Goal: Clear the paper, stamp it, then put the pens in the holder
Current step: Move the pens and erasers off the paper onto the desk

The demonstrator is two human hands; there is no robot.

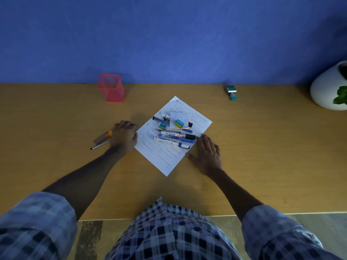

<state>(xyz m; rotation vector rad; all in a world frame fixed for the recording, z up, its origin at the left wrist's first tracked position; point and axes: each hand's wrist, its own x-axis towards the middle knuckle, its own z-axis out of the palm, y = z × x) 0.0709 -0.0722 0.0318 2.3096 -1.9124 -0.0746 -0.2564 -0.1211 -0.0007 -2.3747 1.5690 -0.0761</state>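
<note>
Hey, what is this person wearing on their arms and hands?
Both arms have blue, white and dark checked shirt sleeves, pushed up above the elbows. The forearms are bare. The left hand and right hand are bare, with no gloves, watch or rings visible.

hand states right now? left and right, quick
Left hand: curled closed on the desk beside the paper, over some pens; a firm grip cannot be told.
Right hand: open, flat, holding nothing, at the paper's edge.
</note>
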